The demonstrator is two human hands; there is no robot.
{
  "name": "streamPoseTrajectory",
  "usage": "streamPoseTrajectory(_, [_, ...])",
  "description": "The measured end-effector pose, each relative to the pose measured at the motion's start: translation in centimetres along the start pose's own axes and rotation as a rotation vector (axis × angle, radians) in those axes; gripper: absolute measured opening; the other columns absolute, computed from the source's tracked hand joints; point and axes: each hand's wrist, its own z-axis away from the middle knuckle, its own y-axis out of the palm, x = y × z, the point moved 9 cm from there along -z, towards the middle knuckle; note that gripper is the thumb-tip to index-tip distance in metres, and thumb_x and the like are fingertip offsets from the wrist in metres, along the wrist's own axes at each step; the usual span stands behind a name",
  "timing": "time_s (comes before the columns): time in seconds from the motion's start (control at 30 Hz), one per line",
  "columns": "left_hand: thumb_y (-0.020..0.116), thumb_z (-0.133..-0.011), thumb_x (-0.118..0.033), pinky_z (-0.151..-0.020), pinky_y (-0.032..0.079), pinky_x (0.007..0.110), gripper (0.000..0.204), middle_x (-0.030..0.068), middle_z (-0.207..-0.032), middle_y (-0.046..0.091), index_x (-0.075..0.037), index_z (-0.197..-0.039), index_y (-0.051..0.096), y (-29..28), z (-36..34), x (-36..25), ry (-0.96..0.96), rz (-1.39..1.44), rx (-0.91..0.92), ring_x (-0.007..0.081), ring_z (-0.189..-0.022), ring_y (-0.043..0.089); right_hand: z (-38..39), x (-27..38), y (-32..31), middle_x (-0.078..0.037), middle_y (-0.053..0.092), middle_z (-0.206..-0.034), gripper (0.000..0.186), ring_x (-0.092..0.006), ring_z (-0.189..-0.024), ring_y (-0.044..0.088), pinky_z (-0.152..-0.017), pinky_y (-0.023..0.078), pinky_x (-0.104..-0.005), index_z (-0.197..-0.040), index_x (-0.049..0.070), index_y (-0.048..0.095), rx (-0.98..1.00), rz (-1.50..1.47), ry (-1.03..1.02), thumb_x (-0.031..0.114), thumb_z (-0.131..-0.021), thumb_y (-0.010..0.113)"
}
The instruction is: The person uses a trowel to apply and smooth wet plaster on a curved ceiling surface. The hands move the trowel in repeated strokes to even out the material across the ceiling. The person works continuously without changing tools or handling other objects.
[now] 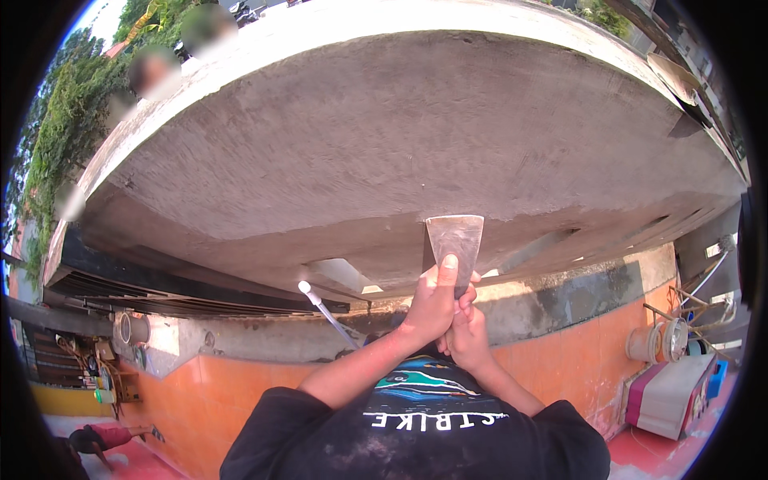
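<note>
In the head view my left hand (436,300) is wrapped round a flat metal scraper (454,236), its thumb pressed on the face of the blade. My right hand (468,336) is closed round the tool's lower part, just below the left one. The blade's straight edge is at a grey cement-plastered wall (400,128), near a line where smoother grey meets darker plaster; whether it touches cannot be told. Narrow slots show in the lower band of the plaster. A white pole (324,308) stands to the left of my hands.
An orange tiled surface (208,400) lies below. Buckets (656,342), poles and a striped folded thing (664,396) are at right. A person in red shorts (104,440) is at lower left. A dark slatted railing (128,276) runs left; greenery and blurred patches show beyond the wall.
</note>
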Motion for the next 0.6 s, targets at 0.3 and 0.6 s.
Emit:
streamPoseTrajectory(0.3, [0.031, -0.104, -0.055, -0.052, 0.046, 0.027, 0.064, 0.0036, -0.063, 0.051, 0.004, -0.096, 0.055, -0.2, -0.9, 0.1, 0.088, -0.006, 0.011, 0.0111, -0.055, 0.051, -1.0, 0.3, -1.0, -0.003, 0.053, -0.062, 0.029, -0.009, -0.05, 0.051, -0.047, 0.04, -0.0237, -0.09, 0.004, 0.046, -0.068, 0.104, -0.124, 0.025, -0.107, 0.038])
streamPoseTrajectory(0.6, [0.031, -0.102, -0.06, -0.056, 0.044, 0.024, 0.066, 0.004, -0.065, 0.051, 0.003, -0.098, 0.054, 3.8, -1.4, 0.3, 0.165, 0.176, 0.106, 0.009, -0.059, 0.05, 0.3, 3.1, -4.2, 0.002, 0.048, -0.057, 0.034, -0.0059, -0.05, 0.044, -0.046, 0.035, -0.0232, -0.078, 0.005, 0.047, -0.139, 0.184, -0.141, 0.025, -0.105, 0.046])
